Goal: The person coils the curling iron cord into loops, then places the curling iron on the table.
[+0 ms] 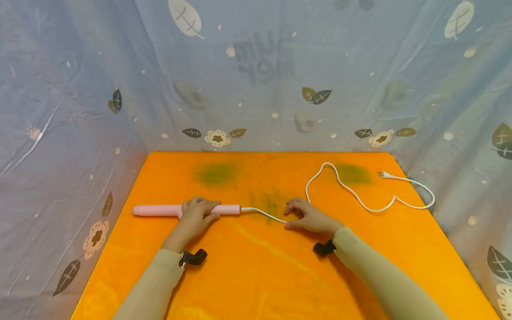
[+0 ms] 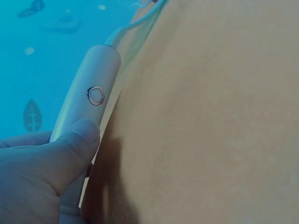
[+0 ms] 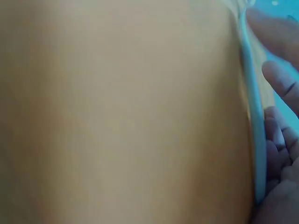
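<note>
A pink curling iron [image 1: 158, 210] lies lengthwise on the orange tabletop, its barrel towards the left edge. My left hand [image 1: 196, 215] grips its handle [image 2: 88, 88] around the middle. In the left wrist view, the thumb presses just below a round button [image 2: 96, 95]. A white cord [image 1: 260, 211] leaves the handle end and runs to my right hand [image 1: 310, 218]. Its thumb and fingers stand apart there, with the thumb tip right at the cord. The right wrist view has the cord [image 3: 254, 116] passing in front of bent fingers.
Beyond my right hand, the cord loops loosely across the back right of the table [image 1: 256, 275] and ends in a two-prong plug [image 1: 386, 175]. A patterned grey-blue curtain [image 1: 260, 66] surrounds the back and sides. Greenish stains [image 1: 216, 172] mark the orange surface.
</note>
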The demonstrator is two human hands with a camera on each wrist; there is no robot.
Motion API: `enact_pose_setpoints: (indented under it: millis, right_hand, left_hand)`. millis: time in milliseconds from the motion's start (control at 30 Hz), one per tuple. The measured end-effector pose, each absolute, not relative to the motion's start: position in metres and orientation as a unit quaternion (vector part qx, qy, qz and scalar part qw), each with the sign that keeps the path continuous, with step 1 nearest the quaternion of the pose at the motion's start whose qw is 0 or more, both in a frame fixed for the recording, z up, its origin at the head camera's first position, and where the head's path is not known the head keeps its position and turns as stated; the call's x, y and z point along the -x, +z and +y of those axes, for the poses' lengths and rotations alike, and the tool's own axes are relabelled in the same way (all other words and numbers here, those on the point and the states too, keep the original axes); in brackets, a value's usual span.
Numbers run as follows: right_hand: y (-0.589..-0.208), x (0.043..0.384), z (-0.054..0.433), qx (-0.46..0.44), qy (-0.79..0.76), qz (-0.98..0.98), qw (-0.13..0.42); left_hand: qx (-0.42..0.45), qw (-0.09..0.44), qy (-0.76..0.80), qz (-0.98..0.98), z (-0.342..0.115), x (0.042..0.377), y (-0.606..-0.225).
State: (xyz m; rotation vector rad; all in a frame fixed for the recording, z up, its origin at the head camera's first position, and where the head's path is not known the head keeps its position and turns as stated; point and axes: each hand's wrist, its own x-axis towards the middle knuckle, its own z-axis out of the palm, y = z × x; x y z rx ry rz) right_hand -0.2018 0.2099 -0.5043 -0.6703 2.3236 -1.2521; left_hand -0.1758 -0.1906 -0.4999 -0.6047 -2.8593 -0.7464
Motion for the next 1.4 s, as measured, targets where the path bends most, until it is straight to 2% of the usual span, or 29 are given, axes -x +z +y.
enact_pose_setpoints:
  millis: [900, 1167, 1400]
  right_hand:
    - [-0.518, 0.197, 0.203, 0.243, -0.417, 0.863, 0.153]
    - [-0.516, 0.197, 0.202, 0.243, -0.436, 0.853, 0.154]
    - [-0.508, 0.202, 0.203, 0.227, -0.467, 0.835, 0.181]
  left_hand:
    - [0.173, 0.055, -0.259, -0.949, -0.19, 0.176, -0.507]
    - [0.169, 0.055, -0.243, -0.954, -0.189, 0.173, -0.503]
    - [0.173, 0.056, -0.239, -0.954, -0.187, 0.177, -0.501]
